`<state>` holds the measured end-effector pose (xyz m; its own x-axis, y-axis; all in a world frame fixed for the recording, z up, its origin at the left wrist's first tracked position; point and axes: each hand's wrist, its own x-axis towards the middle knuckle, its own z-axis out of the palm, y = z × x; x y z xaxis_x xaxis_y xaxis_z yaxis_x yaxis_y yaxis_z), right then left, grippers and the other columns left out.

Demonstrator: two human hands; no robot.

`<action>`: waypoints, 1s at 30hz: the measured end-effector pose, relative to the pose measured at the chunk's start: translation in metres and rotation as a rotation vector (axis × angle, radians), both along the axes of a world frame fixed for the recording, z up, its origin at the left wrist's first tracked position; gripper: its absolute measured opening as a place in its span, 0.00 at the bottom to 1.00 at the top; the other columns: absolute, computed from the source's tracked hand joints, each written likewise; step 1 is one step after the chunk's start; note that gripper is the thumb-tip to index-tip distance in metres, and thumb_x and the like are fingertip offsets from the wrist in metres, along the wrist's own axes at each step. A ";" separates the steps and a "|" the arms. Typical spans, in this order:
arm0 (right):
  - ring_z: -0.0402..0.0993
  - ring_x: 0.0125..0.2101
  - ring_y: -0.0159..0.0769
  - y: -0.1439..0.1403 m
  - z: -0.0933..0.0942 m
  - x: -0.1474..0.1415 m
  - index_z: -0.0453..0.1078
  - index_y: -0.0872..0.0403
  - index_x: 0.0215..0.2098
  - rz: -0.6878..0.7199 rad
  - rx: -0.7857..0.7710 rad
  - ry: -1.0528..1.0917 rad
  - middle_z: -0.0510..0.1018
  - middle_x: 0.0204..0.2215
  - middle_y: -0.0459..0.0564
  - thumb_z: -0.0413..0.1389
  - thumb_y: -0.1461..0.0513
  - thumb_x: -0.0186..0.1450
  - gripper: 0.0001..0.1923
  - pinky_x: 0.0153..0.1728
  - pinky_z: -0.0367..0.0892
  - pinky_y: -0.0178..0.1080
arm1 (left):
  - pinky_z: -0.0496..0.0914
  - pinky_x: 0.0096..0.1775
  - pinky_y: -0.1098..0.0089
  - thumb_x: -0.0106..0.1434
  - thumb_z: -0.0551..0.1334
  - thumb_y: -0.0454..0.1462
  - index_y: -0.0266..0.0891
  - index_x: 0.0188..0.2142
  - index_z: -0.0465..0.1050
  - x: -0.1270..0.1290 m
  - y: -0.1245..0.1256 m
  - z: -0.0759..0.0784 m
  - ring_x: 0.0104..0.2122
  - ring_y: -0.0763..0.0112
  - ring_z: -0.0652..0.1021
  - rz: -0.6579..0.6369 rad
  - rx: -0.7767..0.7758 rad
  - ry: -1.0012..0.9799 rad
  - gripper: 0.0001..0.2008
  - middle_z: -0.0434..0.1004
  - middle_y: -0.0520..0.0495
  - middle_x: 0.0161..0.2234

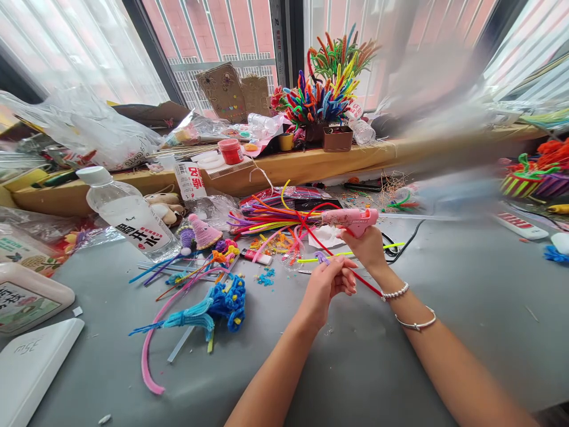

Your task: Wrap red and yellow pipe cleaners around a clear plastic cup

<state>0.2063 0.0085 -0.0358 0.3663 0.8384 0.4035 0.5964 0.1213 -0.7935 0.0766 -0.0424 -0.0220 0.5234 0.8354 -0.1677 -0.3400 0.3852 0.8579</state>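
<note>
My right hand (pixel 367 249) is wrapped round the handle of a pink glue gun (pixel 355 220), its nozzle aimed left and a clear glue stick (pixel 404 217) jutting out behind. Just below it, my left hand (pixel 325 287) is closed, with thumb and forefinger pinching a small purple curled piece of pipe cleaner (pixel 322 257). A red pipe cleaner (pixel 368 286) runs past both hands toward my right wrist. Beyond the hands lies a bundle of colourful pipe cleaners (pixel 262 214). White tissue (pixel 326 236) sits under the nozzle.
Blue pipe-cleaner flowers (pixel 226 302) and a pink strip (pixel 146 362) lie left of my hands. A water bottle (pixel 128 213) stands farther left, near a white box (pixel 40 367). Potted pipe-cleaner plants (pixel 320 107) stand on the ledge. A black cable (pixel 409 243) curves at right. The upper right is blurred.
</note>
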 end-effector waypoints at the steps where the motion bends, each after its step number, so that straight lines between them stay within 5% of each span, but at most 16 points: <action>1: 0.66 0.16 0.36 0.000 0.000 0.000 0.67 0.54 0.15 0.001 -0.001 -0.004 0.71 0.12 0.48 0.54 0.58 0.50 0.10 0.18 0.62 0.38 | 0.60 0.24 0.74 0.52 0.57 0.49 0.35 0.27 0.69 0.000 0.001 -0.001 0.17 0.78 0.66 -0.010 0.000 -0.004 0.18 0.66 0.52 0.18; 12: 0.71 0.21 0.38 0.004 -0.004 0.000 0.72 0.56 0.24 0.032 -0.009 -0.004 0.77 0.21 0.52 0.51 0.59 0.51 0.10 0.21 0.64 0.38 | 0.60 0.23 0.74 0.53 0.57 0.46 0.34 0.27 0.70 0.000 0.002 -0.002 0.17 0.78 0.67 -0.016 -0.009 -0.016 0.15 0.66 0.52 0.18; 20: 0.65 0.16 0.35 0.000 0.003 -0.001 0.66 0.54 0.16 -0.017 -0.013 0.004 0.69 0.12 0.47 0.54 0.56 0.50 0.11 0.19 0.61 0.38 | 0.61 0.23 0.75 0.54 0.57 0.46 0.34 0.27 0.70 0.000 0.002 -0.003 0.17 0.79 0.67 -0.022 -0.001 -0.031 0.16 0.66 0.52 0.18; 30: 0.74 0.28 0.42 0.005 -0.005 0.001 0.73 0.59 0.30 0.110 -0.008 0.117 0.78 0.28 0.55 0.49 0.66 0.50 0.13 0.30 0.69 0.43 | 0.62 0.23 0.76 0.55 0.56 0.46 0.33 0.27 0.70 0.000 0.002 -0.004 0.17 0.80 0.67 -0.021 -0.005 -0.026 0.16 0.66 0.52 0.18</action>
